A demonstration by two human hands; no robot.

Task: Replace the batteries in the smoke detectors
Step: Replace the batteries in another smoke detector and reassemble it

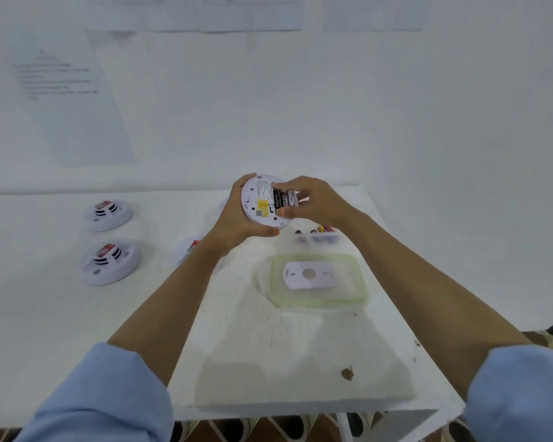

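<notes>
The white surface (300, 362) carries all my work items; its right and near edges are close to where I work, so anything dropped could roll off onto the floor. Two finished-looking smoke detectors (109, 215) sit well apart at the left, face up. A clear lid (361, 282) holds the detached mounting plate (308, 275). Behind it a small tub of batteries (316, 237) stands partly hidden by my right forearm.

My left hand (237, 218) holds the open detector (262, 202) in a firm grip, tilted, clear of the surface. My right hand (313, 199) has its grip narrowed on the dark battery (281, 197) in the compartment.

Risks, in my judgement: wrong polarity, poor seating, or the tilted unit slipping under my push.
</notes>
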